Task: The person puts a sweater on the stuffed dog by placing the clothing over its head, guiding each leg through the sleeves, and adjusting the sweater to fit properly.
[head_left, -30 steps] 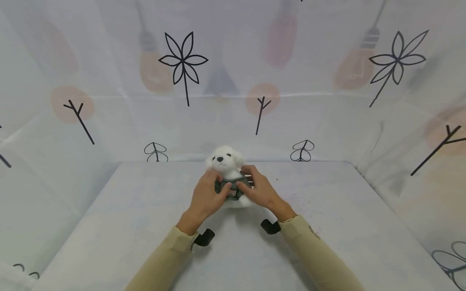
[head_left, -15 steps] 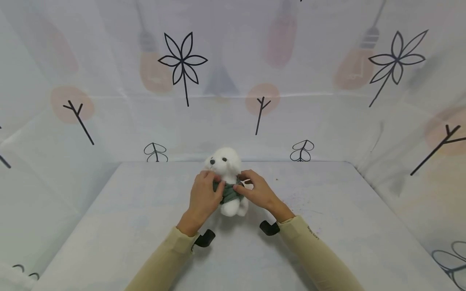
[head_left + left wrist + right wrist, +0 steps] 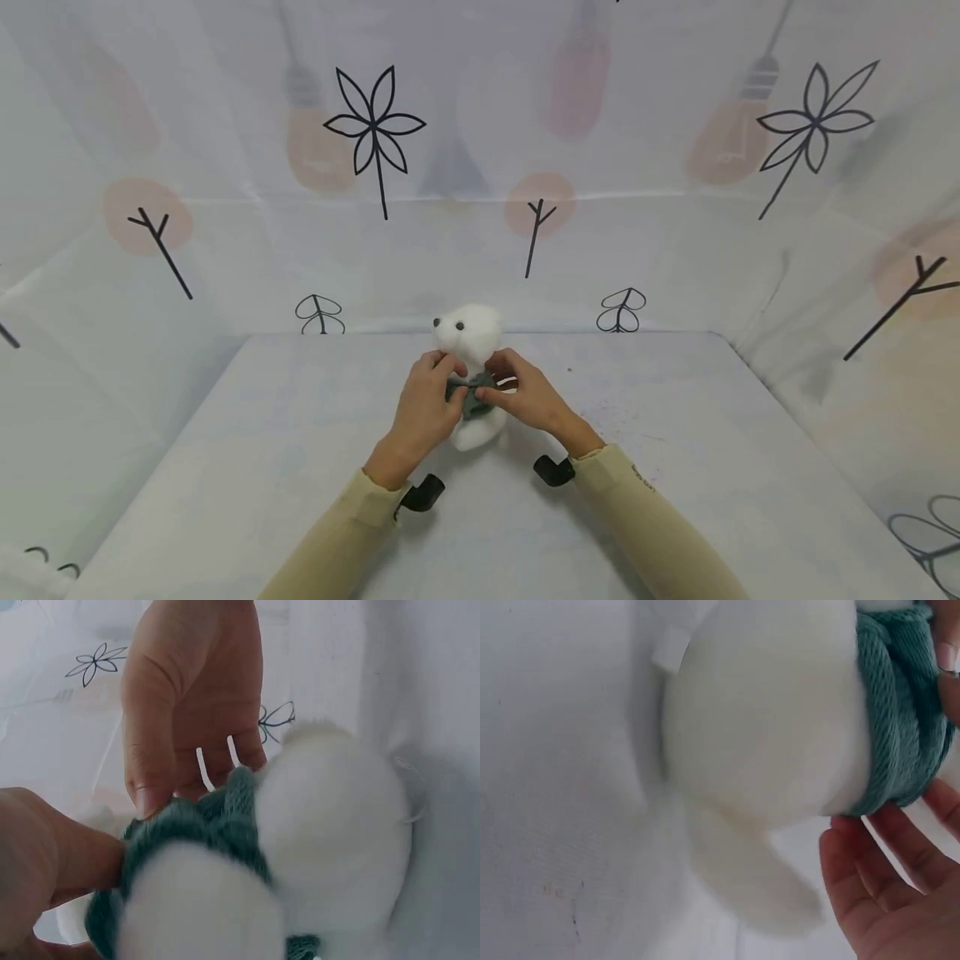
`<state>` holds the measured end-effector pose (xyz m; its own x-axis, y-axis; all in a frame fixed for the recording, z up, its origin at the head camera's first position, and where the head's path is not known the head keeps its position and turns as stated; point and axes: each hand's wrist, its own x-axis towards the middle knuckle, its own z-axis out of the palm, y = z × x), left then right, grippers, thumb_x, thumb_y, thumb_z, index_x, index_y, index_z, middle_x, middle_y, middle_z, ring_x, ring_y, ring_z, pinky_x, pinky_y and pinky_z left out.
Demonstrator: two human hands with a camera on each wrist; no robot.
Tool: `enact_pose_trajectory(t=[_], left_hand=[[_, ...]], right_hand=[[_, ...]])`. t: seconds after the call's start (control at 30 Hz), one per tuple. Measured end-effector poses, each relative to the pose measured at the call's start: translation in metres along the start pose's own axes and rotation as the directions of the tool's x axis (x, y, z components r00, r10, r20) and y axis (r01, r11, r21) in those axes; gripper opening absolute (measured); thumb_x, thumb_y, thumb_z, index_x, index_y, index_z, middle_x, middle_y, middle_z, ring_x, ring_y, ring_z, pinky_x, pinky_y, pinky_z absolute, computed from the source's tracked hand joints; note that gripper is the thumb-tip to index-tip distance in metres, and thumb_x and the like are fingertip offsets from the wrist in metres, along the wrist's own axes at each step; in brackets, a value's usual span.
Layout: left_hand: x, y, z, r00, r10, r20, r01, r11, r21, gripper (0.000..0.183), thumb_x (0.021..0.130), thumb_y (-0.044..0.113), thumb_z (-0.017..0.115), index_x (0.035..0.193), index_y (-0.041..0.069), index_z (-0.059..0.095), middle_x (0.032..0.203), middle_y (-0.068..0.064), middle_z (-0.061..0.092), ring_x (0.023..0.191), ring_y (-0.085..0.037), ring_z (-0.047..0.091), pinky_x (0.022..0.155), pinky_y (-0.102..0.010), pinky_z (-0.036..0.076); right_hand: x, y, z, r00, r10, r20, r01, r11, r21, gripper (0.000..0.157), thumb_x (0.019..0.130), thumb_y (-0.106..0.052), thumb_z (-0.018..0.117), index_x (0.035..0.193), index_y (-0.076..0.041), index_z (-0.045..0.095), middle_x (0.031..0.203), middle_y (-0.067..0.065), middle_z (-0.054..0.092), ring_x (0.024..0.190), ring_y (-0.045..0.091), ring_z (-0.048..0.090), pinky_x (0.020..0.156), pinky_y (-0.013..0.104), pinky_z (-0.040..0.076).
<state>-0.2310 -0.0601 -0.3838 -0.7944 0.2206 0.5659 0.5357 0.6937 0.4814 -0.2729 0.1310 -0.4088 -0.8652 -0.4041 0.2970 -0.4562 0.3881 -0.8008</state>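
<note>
A white toy dog (image 3: 471, 327), upright in a green sweater (image 3: 477, 404), is held toward the 12 o'clock edge of the pale counter (image 3: 675, 475). From 8 o'clock the left hand (image 3: 426, 400) pinches the sweater between thumb and fingers; from 4 o'clock the right hand (image 3: 531, 393) does likewise. Cloth walls (image 3: 450, 258) printed with flowers, twigs and bulbs surround the counter. The right sleeve (image 3: 637, 517) bears lettering too small to read; a white tag (image 3: 672, 649) sits at the toy's 10 o'clock in the right wrist view.

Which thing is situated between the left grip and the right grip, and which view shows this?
Between the left grip and the right grip is the white plush toy, dressed in a green knitted garment; the head view shows it.
</note>
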Motion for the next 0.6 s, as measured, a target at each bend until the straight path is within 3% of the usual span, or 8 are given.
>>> enact_pose_trajectory(t=[0.17, 0.27, 0.37, 0.6], left_hand=[[0.002, -0.005, 0.001, 1.000, -0.020, -0.011, 0.020, 0.999, 0.039, 0.021, 0.079, -0.008, 0.059, 0.091, 0.009, 0.063, 0.118, -0.019, 0.056, 0.107, -0.038, 0.054, 0.084, -0.050, 0.047], [0.002, -0.007, 0.002, 1.000, -0.024, -0.017, 0.025, 0.999, 0.039, 0.015, 0.080, -0.001, 0.062, 0.091, 0.009, 0.063, 0.118, -0.018, 0.056, 0.106, -0.037, 0.053, 0.083, -0.049, 0.047], [0.001, -0.009, 0.003, 0.999, -0.034, -0.015, 0.035, 0.999, 0.034, 0.012, 0.082, 0.008, 0.069, 0.091, 0.010, 0.061, 0.117, -0.017, 0.055, 0.103, -0.035, 0.053, 0.080, -0.048, 0.047], [0.000, -0.012, 0.004, 0.999, -0.052, -0.016, 0.052, 0.999, -0.007, 0.015, 0.079, 0.007, 0.071, 0.087, 0.011, 0.058, 0.117, -0.014, 0.053, 0.098, -0.029, 0.054, 0.076, -0.043, 0.048]], right_hand=[[0.002, 0.004, 0.004, 0.997, -0.068, -0.027, 0.068, 0.998, -0.003, 0.035, 0.090, -0.022, 0.067, 0.122, -0.012, 0.055, 0.109, 0.006, 0.062, 0.098, 0.023, 0.060, 0.087, 0.046, 0.049], [0.002, 0.007, 0.007, 0.995, -0.085, -0.057, 0.084, 0.996, -0.014, 0.033, 0.093, -0.018, 0.064, 0.124, -0.011, 0.055, 0.104, 0.008, 0.064, 0.097, 0.023, 0.062, 0.086, 0.045, 0.049], [0.003, 0.008, 0.010, 0.995, -0.052, -0.080, 0.051, 0.999, -0.016, 0.032, 0.094, -0.018, 0.062, 0.125, -0.011, 0.055, 0.104, 0.008, 0.064, 0.099, 0.023, 0.062, 0.088, 0.042, 0.049], [0.005, 0.005, 0.016, 1.000, 0.026, 0.010, -0.027, 0.988, 0.153, 0.033, 0.098, -0.009, 0.053, 0.128, -0.006, 0.041, 0.135, 0.017, 0.047, 0.124, 0.033, 0.050, 0.100, 0.043, 0.042]])
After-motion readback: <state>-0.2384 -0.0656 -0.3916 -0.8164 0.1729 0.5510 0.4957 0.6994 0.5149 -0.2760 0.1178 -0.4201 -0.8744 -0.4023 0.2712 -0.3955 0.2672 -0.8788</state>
